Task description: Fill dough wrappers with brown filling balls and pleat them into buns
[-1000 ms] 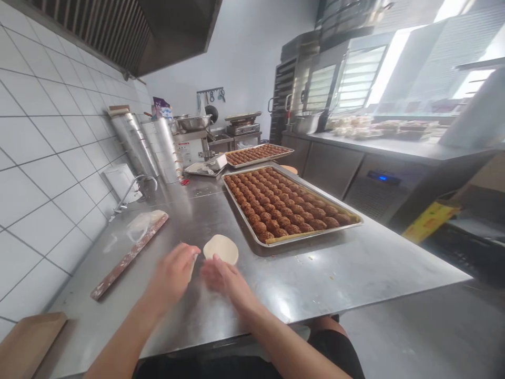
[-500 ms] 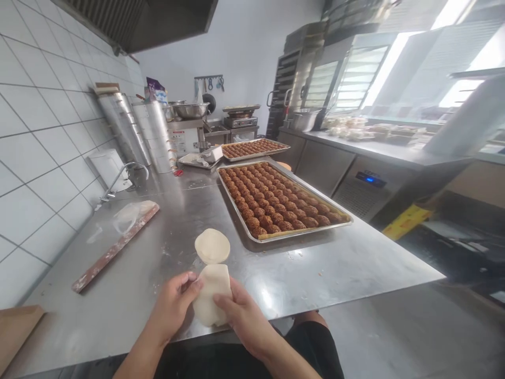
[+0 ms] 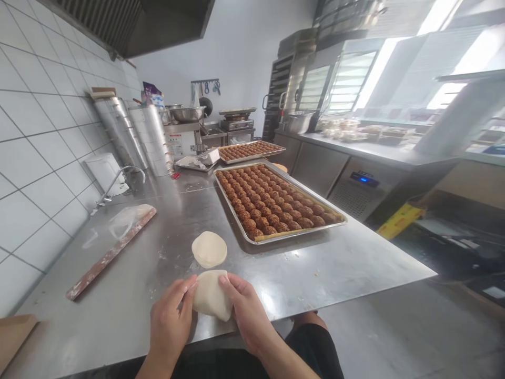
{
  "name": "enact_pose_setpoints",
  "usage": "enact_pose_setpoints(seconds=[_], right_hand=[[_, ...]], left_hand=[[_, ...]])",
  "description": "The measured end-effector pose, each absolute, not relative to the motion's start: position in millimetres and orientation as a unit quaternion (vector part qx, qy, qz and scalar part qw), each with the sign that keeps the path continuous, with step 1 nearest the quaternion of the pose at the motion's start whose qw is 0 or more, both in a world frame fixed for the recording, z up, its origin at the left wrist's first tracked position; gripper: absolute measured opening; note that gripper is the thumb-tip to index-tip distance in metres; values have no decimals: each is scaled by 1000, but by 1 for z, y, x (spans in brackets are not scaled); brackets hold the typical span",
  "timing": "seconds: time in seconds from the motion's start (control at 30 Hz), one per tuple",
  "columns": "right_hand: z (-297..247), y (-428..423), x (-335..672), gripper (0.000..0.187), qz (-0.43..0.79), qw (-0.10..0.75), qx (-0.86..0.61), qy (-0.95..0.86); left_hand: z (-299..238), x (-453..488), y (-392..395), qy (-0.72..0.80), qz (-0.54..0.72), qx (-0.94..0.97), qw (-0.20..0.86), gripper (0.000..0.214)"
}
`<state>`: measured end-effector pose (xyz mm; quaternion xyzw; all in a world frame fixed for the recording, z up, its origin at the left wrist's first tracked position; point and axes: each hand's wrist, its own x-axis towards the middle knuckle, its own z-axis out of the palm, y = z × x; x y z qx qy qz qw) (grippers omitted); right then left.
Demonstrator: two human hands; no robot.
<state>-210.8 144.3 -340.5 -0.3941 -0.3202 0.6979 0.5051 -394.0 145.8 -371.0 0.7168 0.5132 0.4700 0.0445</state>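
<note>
A pale sheet of dough [image 3: 211, 296] is held between both hands just above the near edge of the steel table [image 3: 335, 268]. My left hand [image 3: 169, 318] pinches its left side with thumb and fingers. Curled round the right side of the dough is my right hand [image 3: 246, 310]. A flat round dough disc [image 3: 209, 249] lies on the table just beyond the hands. Right of it stands a large metal tray [image 3: 292, 236] filled with rows of brown balls.
A second tray of brown balls [image 3: 250, 150] sits farther back. A long wooden board [image 3: 110, 252] with a plastic bag lies at left, near a tap [image 3: 118, 181]. Metal cylinders, a scale and a mixing bowl stand at the back. A wooden board corner [image 3: 13, 337] shows at bottom left.
Both hands lifted a dough piece off the table and drew it toward me. They now grip it closer together than half a second ago. The disc has stayed put.
</note>
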Motion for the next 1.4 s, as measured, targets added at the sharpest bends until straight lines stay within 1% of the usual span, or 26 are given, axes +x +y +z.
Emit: enact_pose_setpoints(seconds=[0.07, 0.13, 0.27, 0.4, 0.5, 0.57, 0.63, 0.7, 0.77, 0.83, 0.9, 1.0, 1.07, 1.17, 1.23, 1.3, 1.33, 1.4], right_hand=[[-339, 147, -213, 40, 679, 502, -408, -347], [-337, 151, -216, 38, 664, 498, -411, -376], [-336, 163, -221, 35, 676, 480, -400, -392], [-330, 176, -226, 36, 690, 466, -392, -392], [-319, 184, -230, 31, 689, 460, -386, -406], [-309, 187, -234, 28, 679, 453, -391, -426], [-300, 188, -238, 26, 663, 444, -400, -450], [-295, 188, -240, 26, 658, 436, -404, -462], [-292, 187, -241, 28, 672, 425, -401, -455], [-294, 186, -240, 32, 687, 415, -401, -442], [-298, 185, -240, 33, 690, 408, -406, -438], [-305, 186, -241, 32, 672, 401, -423, -457], [-310, 194, -241, 33, 646, 398, -441, -479], [-314, 223, -234, 33, 600, 407, -469, -505], [-314, 247, -224, 31, 560, 416, -493, -520], [-313, 265, -213, 26, 503, 429, -525, -537], [-312, 269, -208, 28, 470, 441, -536, -545], [-310, 263, -205, 39, 416, 469, -541, -561]], left_hand=[[-375, -395, 146, 503, 466, 727, 25, 24], [-376, -399, 146, 500, 450, 739, 28, 28], [-375, -411, 147, 483, 429, 763, 12, 30], [-370, -421, 149, 448, 443, 774, -64, 30], [-364, -424, 151, 421, 469, 764, -138, 37], [-359, -425, 153, 422, 483, 751, -159, 39], [-354, -426, 156, 434, 482, 748, -145, 38], [-348, -428, 157, 451, 471, 752, -102, 37], [-344, -429, 158, 460, 458, 760, -44, 34], [-342, -431, 159, 462, 457, 760, -10, 29], [-342, -431, 159, 453, 458, 764, -18, 28], [-343, -430, 156, 425, 476, 767, -75, 31], [-343, -429, 152, 410, 512, 750, -87, 30], [-341, -430, 146, 435, 550, 712, -35, 21], [-341, -432, 145, 484, 533, 694, -3, 17], [-341, -435, 146, 532, 493, 688, 19, 17], [-340, -436, 148, 547, 477, 687, 34, 18], [-337, -436, 150, 563, 456, 684, 85, 23]])
